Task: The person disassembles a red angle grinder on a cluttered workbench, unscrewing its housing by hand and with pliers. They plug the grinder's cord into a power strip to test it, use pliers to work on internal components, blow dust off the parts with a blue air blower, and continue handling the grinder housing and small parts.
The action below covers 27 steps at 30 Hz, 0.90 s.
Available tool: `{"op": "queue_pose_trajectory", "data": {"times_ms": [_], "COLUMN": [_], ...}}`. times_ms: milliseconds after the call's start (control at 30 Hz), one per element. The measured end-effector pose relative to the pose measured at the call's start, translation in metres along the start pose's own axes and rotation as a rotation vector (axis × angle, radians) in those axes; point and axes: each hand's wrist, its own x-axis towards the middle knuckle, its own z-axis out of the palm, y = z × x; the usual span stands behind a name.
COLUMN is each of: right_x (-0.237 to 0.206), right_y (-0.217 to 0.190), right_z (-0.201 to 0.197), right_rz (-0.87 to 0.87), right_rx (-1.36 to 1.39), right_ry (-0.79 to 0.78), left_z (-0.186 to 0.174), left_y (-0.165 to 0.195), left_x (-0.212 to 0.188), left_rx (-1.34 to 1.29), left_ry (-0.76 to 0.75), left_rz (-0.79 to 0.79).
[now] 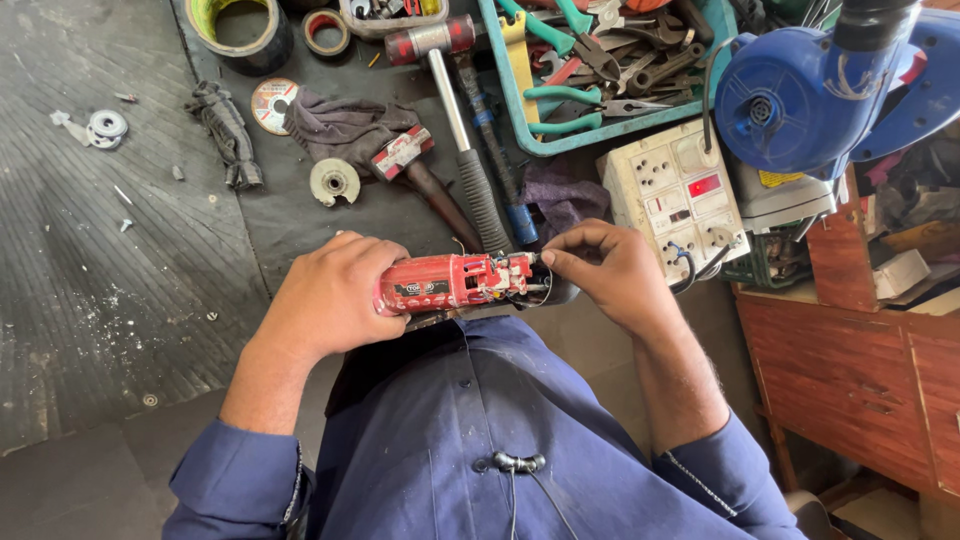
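The fingers (560, 258) of the right hand (615, 275) are pinched together at the open end of a red power-tool body (450, 283), where thin dark wires (535, 293) loop out of the exposed casing; whether they grip a wire or only a small part there is too small to tell. The left hand (330, 295) is wrapped around the other end of the tool body, fingers closed firmly on it, holding it level just above the person's lap, over the blue shirt (480, 430).

The tool body looks like hard moulded plastic over metal innards, so it should be stiff and moderately heavy for its size, not slippery (the ribbed shell gives purchase). The closed half under the left hand seems the sound place to hold; the open end with its wires looks delicate and would likely suffer from any squeezing or tugging.

Further out on the dark floor mat (290, 210) lie a red-headed mallet (450, 90), a grey rag (345, 125), a small hammer (415, 165) and a grinding disc (272, 103). A teal tray (520, 120) of pliers and spanners sits beyond, with a white socket board (675, 195) and a blue blower (810, 90) to the right, beside a wooden cabinet (860, 380).
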Motion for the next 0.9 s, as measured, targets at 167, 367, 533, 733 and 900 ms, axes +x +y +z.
{"op": "queue_pose_trajectory", "data": {"times_ms": [167, 367, 533, 733, 900], "right_x": [-0.005, -0.005, -0.006, -0.007, -0.008], "right_y": [-0.012, -0.018, -0.018, -0.018, -0.019], "right_z": [0.001, 0.000, 0.001, 0.001, 0.002], "right_rz": [-0.077, -0.097, -0.122, -0.132, -0.109], "right_rx": [-0.191, -0.199, -0.194, -0.197, -0.199], "right_ry": [0.062, 0.017, 0.018, 0.020, 0.025], "left_z": [-0.001, -0.003, -0.004, -0.003, -0.003], "left_y": [0.000, 0.001, 0.002, 0.002, 0.002], "left_x": [0.002, 0.003, 0.003, 0.003, 0.003], "left_rx": [0.009, 0.006, -0.001, -0.001, 0.001], "left_ry": [-0.017, -0.039, -0.055, -0.047, -0.038], "left_rz": [-0.012, -0.026, -0.039, -0.037, -0.032]}}
